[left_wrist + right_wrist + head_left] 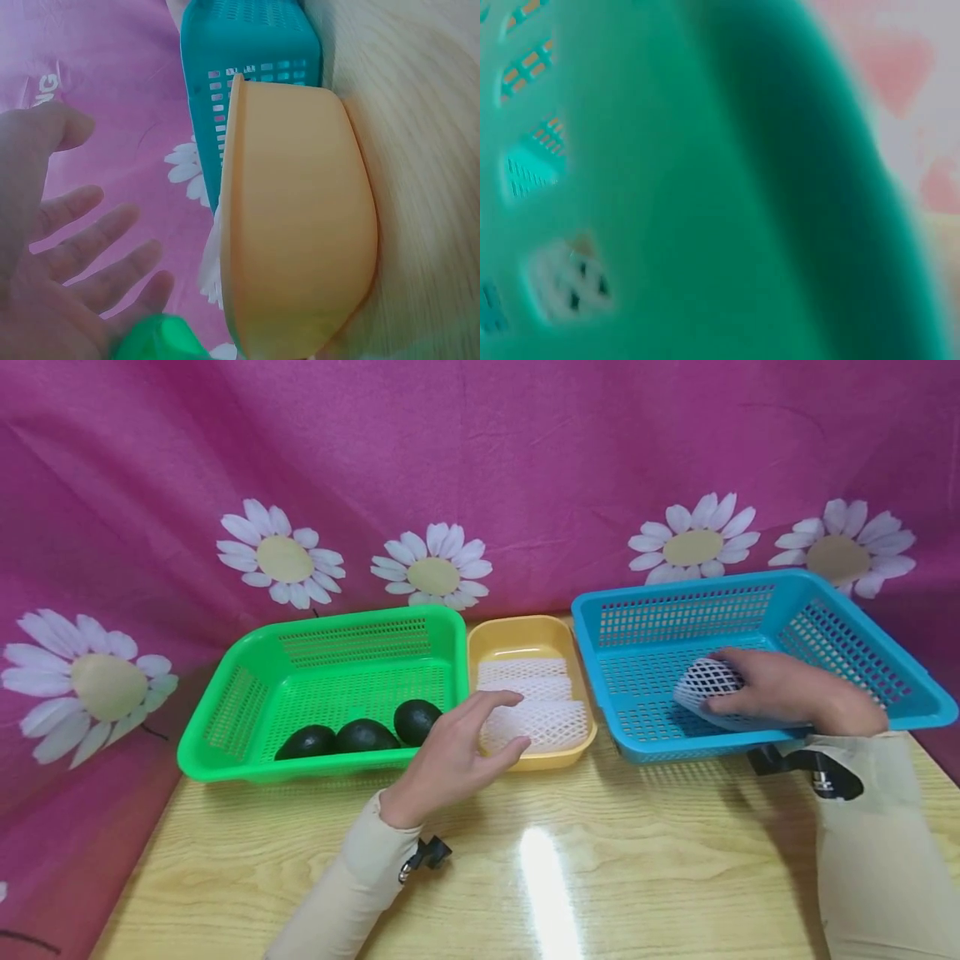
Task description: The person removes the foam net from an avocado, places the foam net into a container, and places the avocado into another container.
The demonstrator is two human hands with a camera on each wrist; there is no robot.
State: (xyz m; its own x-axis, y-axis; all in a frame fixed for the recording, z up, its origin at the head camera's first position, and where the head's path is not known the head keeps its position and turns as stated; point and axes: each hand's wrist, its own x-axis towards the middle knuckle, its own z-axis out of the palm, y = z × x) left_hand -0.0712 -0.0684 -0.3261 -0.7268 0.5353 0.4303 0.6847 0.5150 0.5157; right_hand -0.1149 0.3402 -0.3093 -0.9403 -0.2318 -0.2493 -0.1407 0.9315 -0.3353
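In the head view my right hand [783,687] is inside the blue basket [660,747]. Its thumb and fingers grip a dark avocado in a white foam net [707,683], low over the basket floor. Through a slot in the basket wall, the right wrist view catches a bit of that netting [568,285]; the hand itself is hidden there. My left hand [453,752] hovers over the front of the yellow tray [522,628], its fingers apart and nothing held. Several white foam nets [540,727] lie in the tray, close to the left fingertips.
To the left stands a green basket [330,681] with dark avocados [365,737] along its front side. The yellow tray sits between the two baskets on a wooden table [637,852]. A pink cloth with daisies [525,468] hangs behind.
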